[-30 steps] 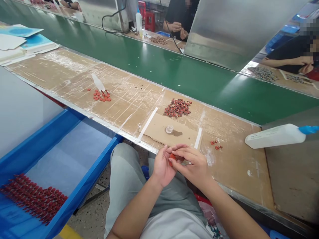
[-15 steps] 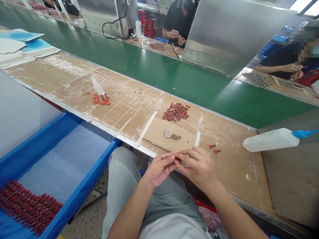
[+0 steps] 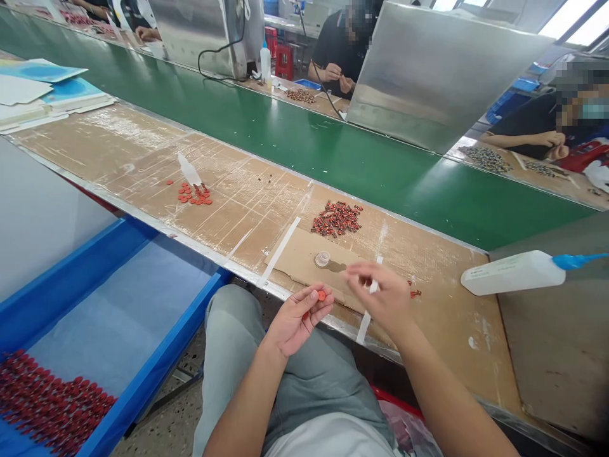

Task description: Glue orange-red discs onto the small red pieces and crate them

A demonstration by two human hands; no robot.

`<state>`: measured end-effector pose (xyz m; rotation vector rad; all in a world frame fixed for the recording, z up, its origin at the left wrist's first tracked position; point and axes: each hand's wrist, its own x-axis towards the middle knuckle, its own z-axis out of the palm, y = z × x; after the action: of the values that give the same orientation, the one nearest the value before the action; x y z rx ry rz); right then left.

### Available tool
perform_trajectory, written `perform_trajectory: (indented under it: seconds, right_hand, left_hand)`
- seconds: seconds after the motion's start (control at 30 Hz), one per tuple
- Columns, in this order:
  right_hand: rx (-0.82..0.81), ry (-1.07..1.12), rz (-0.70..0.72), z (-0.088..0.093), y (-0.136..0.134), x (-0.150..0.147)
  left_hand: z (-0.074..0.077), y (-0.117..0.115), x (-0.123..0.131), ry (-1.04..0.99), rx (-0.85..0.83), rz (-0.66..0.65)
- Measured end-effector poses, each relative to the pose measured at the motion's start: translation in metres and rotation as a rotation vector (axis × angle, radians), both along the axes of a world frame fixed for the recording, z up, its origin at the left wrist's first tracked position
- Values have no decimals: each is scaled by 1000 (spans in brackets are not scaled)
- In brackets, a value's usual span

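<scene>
Looking down this factory line, a long green conveyor belt fills the middle of the scene, with a tabletop of brown cardboard under clear tape running alongside it. Sheet-metal partitions stand along the far side of the belt, and two co-workers sit over there, hands busy at their own boards.

On the near side, a blue tray sits at the seated person's left, holding tidy rows of red pieces. Grey-green trousers show just below the tabletop's edge. A white squeeze bottle with a blue nozzle lies on its side at the right, and a stack of blue and white card sheets lies at the far left.

Nearer the middle are a pile of red-and-dark parts, a small cluster of red discs, and a patch of plain cardboard carrying a small clear cup.

The left hand is turned palm up just over the tabletop's edge, its thumb and fingers pinching a red disc. The right hand hovers well apart from it, fingers loosely bent and nothing visible between them, just beside two small red parts.
</scene>
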<state>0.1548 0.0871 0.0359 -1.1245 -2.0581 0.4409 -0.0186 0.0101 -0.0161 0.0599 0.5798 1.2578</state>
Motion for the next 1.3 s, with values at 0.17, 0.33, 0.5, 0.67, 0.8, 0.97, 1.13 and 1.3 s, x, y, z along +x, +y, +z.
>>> perform_trajectory:
  seconds: [0.17, 0.33, 0.5, 0.67, 0.8, 0.97, 1.13, 1.3]
  right_hand:
    - [11, -146, -356, -33, 84, 3]
    - [-123, -303, -416, -53, 138, -2]
    - [-175, -356, -385, -55, 156, 0]
    - [-221, -418, -343, -50, 156, 8]
    - [-282, -460, -338, -45, 152, 13]
    - [-334, -435, -311, -39, 153, 15]
    - [-382, -269, -210, -38, 141, 11]
    - [-398, -92, -120, -48, 118, 4]
  left_hand:
    - [0, 0, -7, -3, -49, 47]
    - [1, -1, -10, -9, -76, 94]
    - [2, -2, -8, 13, -54, 86]
    - [1, -2, -10, 23, -26, 71]
    - [1, -2, -11, 33, -9, 60]
    - [4, -4, -11, 42, -12, 57]
    - [3, -5, -14, 48, -3, 81]
    - [3, -6, -16, 19, 20, 87]
